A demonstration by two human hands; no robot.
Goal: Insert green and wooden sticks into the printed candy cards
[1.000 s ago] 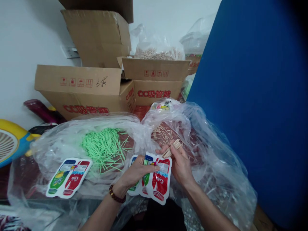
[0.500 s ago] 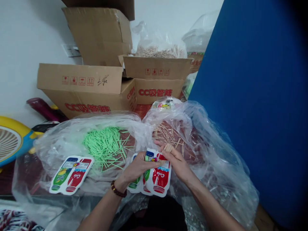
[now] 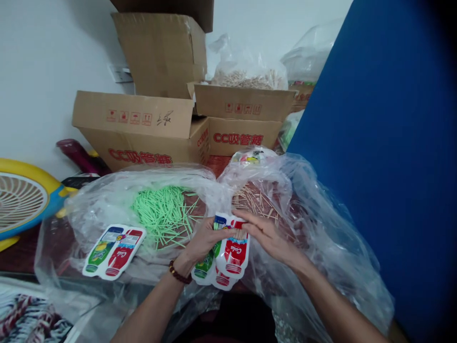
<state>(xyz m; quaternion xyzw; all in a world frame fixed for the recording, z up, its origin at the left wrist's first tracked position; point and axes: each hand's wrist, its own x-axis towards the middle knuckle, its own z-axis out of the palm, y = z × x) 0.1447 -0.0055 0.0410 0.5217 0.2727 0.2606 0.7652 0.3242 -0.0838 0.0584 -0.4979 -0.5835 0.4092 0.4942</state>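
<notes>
Two hands meet near the middle of the scene, above crumpled clear plastic. The left hand (image 3: 203,239), with a bead bracelet (image 3: 178,274) on its wrist, grips a joined set of bottle-shaped pouches (image 3: 231,255) by their upper part, thumb across the front, so that they hang toward the near edge; the front one is red and marked Cola, with a green one behind it on the left. The right hand (image 3: 267,236) comes in from the right, its fingers pinching a small bundle of tan sticks (image 3: 240,233) right at the top of the red pouch. That spot is blurred, so the sticks seem to sit in the pouch's mouth, but I cannot say for certain. Just left of the hands, a heap of green sticks (image 3: 162,214) lies in an open clear bag (image 3: 107,195). Farther off and slightly right, loose tan sticks (image 3: 257,202) lie in a second clear bag (image 3: 321,224). Another pair of pouches (image 3: 114,245), one green and one red, lies flat on the plastic at the near left, well apart from both hands. Cardboard boxes (image 3: 143,128) with red print stand stacked at the far side against a white wall, one of them holding a bag of more tan sticks. A yellow and blue fan (image 3: 21,200) sits at the far left edge, and a blue panel (image 3: 374,119) fills the right side.
</notes>
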